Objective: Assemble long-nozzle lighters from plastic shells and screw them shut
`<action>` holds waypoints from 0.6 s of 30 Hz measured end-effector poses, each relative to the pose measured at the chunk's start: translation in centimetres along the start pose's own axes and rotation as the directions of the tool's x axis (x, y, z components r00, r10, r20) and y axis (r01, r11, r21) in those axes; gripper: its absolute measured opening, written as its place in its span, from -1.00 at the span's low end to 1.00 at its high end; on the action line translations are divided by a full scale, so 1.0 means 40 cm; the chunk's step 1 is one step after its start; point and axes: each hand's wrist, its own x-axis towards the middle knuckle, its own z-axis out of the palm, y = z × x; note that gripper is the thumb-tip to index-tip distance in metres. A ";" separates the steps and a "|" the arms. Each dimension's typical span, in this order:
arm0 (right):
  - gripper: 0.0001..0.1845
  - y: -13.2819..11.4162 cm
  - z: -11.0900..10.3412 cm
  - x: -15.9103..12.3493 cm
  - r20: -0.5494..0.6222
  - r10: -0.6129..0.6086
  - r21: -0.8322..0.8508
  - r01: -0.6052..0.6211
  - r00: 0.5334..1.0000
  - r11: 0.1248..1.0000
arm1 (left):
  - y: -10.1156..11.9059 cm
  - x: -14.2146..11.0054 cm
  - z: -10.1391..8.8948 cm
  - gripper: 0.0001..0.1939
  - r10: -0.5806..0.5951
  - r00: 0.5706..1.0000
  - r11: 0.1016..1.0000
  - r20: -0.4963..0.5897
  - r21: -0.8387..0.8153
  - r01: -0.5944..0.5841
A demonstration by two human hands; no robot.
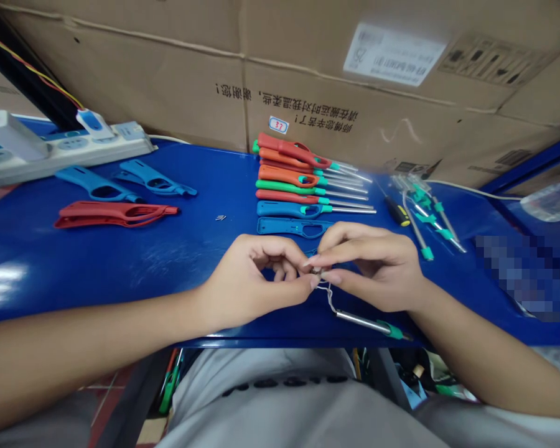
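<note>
Metal tube lies near the table's near edge, below the right hand, its right tip blurred. Pale wires run from it to a small part, mostly hidden, which the left hand and right hand pinch between fingertips. The right hand overlaps the nearest blue shell of the row. Pixelation masks something far right; 1 screwdriver lies beyond the right hand.
</note>
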 end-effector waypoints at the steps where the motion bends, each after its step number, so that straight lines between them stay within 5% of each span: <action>1: -0.69 0.001 0.000 -0.001 -0.019 0.019 0.000 -0.019 1.000 1.000 | 0.000 0.000 0.000 -0.90 0.008 1.000 1.000 -0.006 -0.001 -0.008; 12: -0.73 0.010 0.006 -0.007 -0.027 0.175 0.194 -0.167 0.984 0.967 | -0.004 0.003 0.000 -0.91 0.035 0.999 0.999 -0.020 -0.014 -0.035; 18: -0.80 0.009 0.009 -0.006 -0.060 0.127 0.117 -0.120 0.990 0.986 | -0.004 0.004 -0.001 -0.92 0.038 0.999 0.999 -0.013 0.001 -0.038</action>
